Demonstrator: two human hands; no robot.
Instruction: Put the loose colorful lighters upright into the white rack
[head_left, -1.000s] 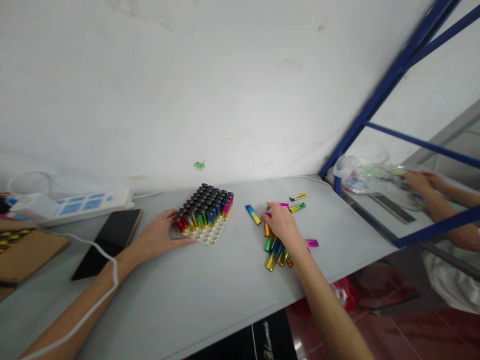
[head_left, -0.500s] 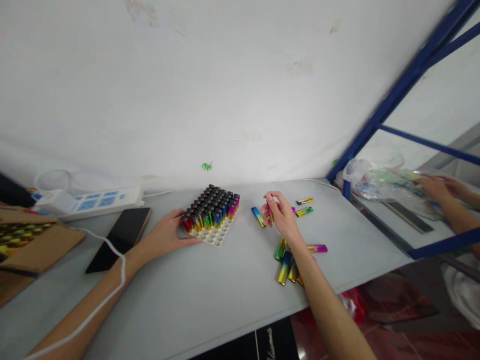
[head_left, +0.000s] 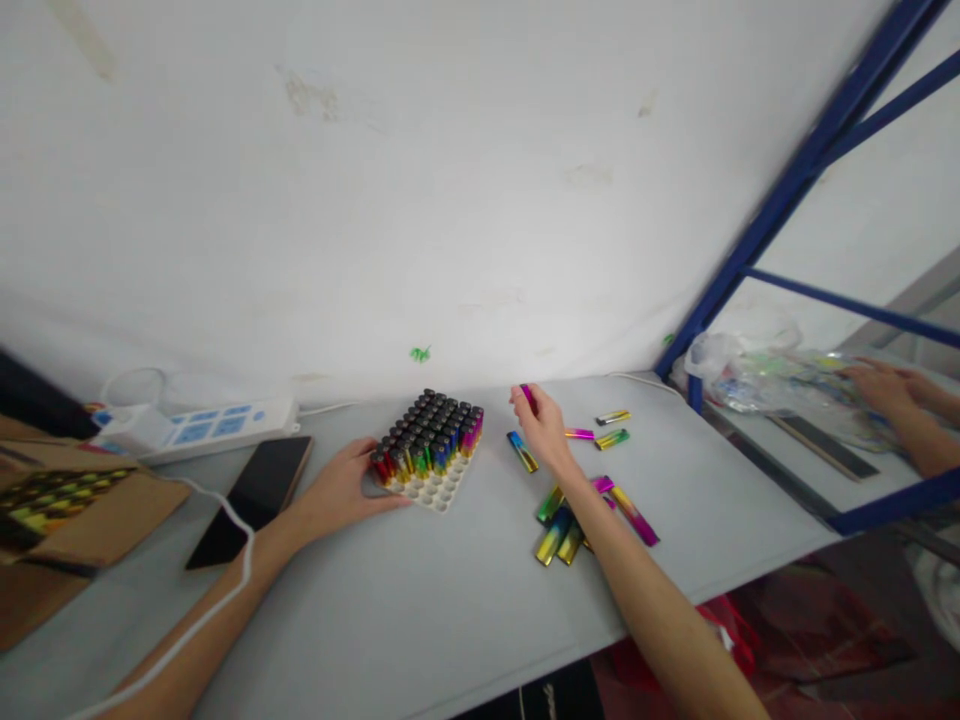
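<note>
A pale tray (head_left: pixel 433 496) with round holes holds rows of metallic coloured cylinders with black tops (head_left: pixel 431 425); the holes along its near right side are bare. My left hand (head_left: pixel 346 487) grips the tray's left corner, thumb along the near edge. To the right, my right hand (head_left: pixel 541 425) is raised over the table, closed on a magenta cylinder (head_left: pixel 528 397). A blue and yellow cylinder (head_left: pixel 523 452) lies between that hand and the tray. Under and beside my right forearm is a loose pile of cylinders (head_left: pixel 553 535), and a few more lie behind, near a green one (head_left: pixel 612 439).
On the left are a phone (head_left: pixel 251 500), a power strip (head_left: pixel 225 428), a white cable and an open cardboard box (head_left: pixel 112 515). A blue metal frame (head_left: pixel 780 215) stands at the right; beyond it are plastic bags (head_left: pixel 780 380) and another person's hands (head_left: pixel 889 390).
My right hand has shifted slightly left with the magenta cylinder, which now points up out of the fingers. Cylinders in the pile by the forearm lie differently. My left hand stays on the tray.
</note>
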